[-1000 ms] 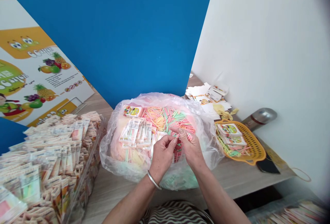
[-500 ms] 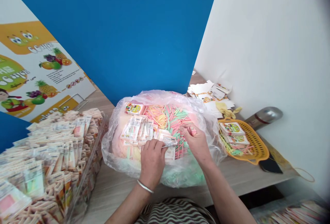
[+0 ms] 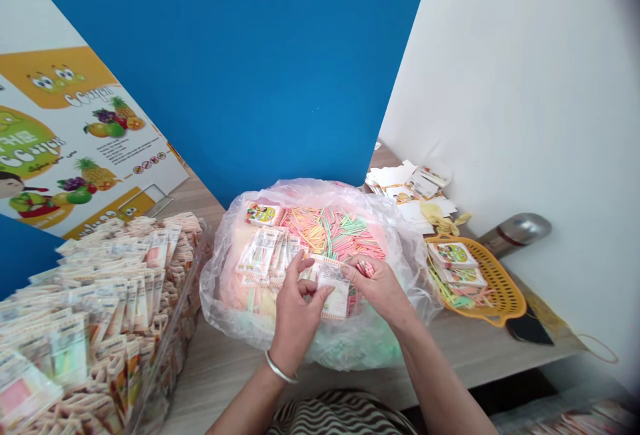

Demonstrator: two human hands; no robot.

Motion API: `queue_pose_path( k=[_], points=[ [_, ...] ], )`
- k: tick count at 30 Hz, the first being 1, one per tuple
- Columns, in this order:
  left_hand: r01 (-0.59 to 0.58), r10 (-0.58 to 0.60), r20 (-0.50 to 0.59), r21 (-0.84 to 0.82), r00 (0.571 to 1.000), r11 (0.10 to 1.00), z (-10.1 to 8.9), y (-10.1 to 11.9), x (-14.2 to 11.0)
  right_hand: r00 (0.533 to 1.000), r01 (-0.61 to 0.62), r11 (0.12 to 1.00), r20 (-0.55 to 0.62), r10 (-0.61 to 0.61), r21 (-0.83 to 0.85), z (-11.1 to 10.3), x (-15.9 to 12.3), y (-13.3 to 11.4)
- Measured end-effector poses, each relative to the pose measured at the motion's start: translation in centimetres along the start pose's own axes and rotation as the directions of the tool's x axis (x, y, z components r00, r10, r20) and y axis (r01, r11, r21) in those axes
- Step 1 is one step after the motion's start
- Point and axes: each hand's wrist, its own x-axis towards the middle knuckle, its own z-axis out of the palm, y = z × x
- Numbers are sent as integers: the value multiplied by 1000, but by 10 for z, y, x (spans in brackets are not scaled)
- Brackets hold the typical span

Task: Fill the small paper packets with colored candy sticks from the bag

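A clear plastic bag (image 3: 235,315) lies open on the table before me, full of pink, green and yellow candy sticks (image 3: 333,229). A row of empty small packets (image 3: 265,251) rests on the sticks at the left. My left hand (image 3: 296,311) pinches one small clear packet (image 3: 336,291) by its edge, thumb and fingers around it. My right hand (image 3: 381,283) is closed on a few pink sticks (image 3: 366,267) right at the packet's mouth. A small printed card box (image 3: 261,213) lies at the bag's far left.
A clear bin heaped with filled packets (image 3: 95,308) stands at the left. An orange plastic basket (image 3: 505,288) with printed cards and sticks sits at the right, a metal flask (image 3: 515,231) behind it. Flat cards (image 3: 407,188) lie by the white wall. A blue board stands behind.
My left hand picked a packet off the pile and lifted it. My right hand came from the sticks toward the packet with a few pink sticks.
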Motion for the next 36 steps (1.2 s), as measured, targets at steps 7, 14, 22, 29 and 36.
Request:
queue_pose_path(
  k=[7, 14, 22, 29, 36],
  points=[
    [81, -104, 201, 121, 974, 989, -6, -1, 5, 998, -29, 996, 62, 34, -85, -1, -5, -7],
    [32, -55, 168, 134, 984, 990, 0, 10, 4, 954, 67, 967, -299, 10, 247, 13, 9, -21],
    [87, -97, 197, 55, 976, 995, 0, 7, 3, 962, -10, 905, -243, 125, 426, 28, 10, -35],
    [126, -116, 244, -26, 963, 992, -1, 7, 3, 952, -35, 890, -256, 168, 454, 35, 8, -29],
    [144, -128, 264, -43, 956, 989, -2, 11, 5, 986, 90, 994, -149, -81, 56, 33, -1, -33]
  ],
)
